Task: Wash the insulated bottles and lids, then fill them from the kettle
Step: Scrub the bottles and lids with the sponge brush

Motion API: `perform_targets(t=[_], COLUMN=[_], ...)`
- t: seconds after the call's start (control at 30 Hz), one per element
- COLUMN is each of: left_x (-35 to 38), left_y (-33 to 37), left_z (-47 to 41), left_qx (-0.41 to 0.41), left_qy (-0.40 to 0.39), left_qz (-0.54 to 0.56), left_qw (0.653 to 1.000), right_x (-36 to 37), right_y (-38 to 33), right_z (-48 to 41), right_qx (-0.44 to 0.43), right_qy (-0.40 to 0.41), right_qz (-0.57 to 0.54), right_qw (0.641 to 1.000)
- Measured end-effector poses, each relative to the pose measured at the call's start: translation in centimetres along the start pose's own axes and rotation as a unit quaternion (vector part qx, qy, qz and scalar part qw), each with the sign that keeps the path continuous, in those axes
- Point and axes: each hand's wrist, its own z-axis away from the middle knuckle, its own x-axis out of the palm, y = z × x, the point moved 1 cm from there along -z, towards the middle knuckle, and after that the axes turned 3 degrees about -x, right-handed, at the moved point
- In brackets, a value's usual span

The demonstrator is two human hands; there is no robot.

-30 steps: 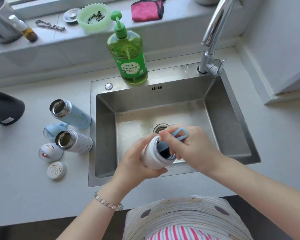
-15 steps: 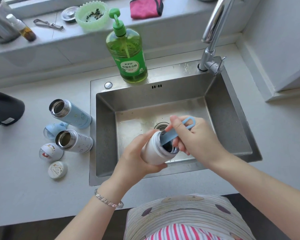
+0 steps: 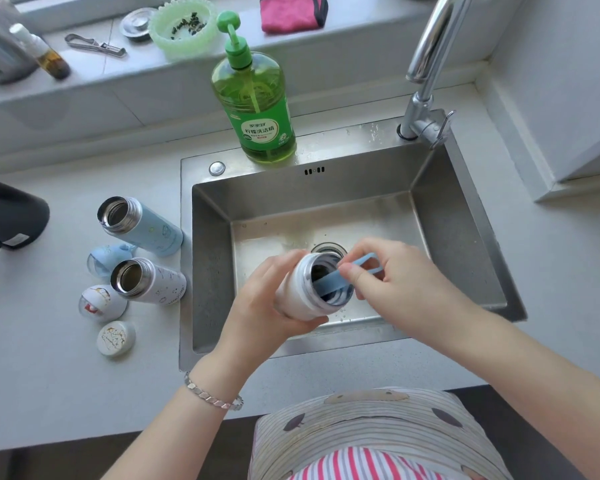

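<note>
Since a moment ago the blue brush handle (image 3: 331,280) has tipped flatter and gone deeper into the white bottle (image 3: 297,289). My right hand (image 3: 402,282) pinches its loop end. My left hand (image 3: 260,303) wraps the bottle, held tilted over the sink (image 3: 465,237). Levering hard against the rim could, I think, twist the bottle from my grip or flick water out.
</note>
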Motion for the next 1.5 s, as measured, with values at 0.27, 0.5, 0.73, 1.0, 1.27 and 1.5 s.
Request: perform_targets(t=[0.27,0.5,0.73,1.0,1.27,1.5], left_x=[-0.1,-1.0,-1.5,-2.0,-1.5,-1.5], left_y=[-0.5,-0.6,-0.6,-1.3,-1.9,-3.6], left_z=[0.1,-0.4,-0.8,-0.1,0.5,-0.5], left_qx=[-0.026,-0.006,0.005,-0.058,-0.074,-0.177], left_qy=[0.011,0.004,0.024,0.058,0.008,-0.059], left_qz=[-0.022,-0.066,-0.064,-0.017,-0.033,-0.106], left_qw=[0.999,0.998,0.998,0.996,0.997,0.977], right_x=[1.0,1.1,1.4,-2.0,-1.1,-1.4], right_y=[0.9,0.3,0.3,0.4,1.5,2.2], right_z=[-1.2,-2.2,-1.7,-1.9,-1.8,-1.6], right_qx=[-0.011,0.033,0.024,0.085,0.069,-0.017], right_qy=[0.112,0.062,0.084,0.175,0.192,0.143], right_qz=[-0.092,-0.205,-0.228,-0.371,-0.308,-0.062], right_qw=[0.989,0.976,0.970,0.908,0.929,0.988])
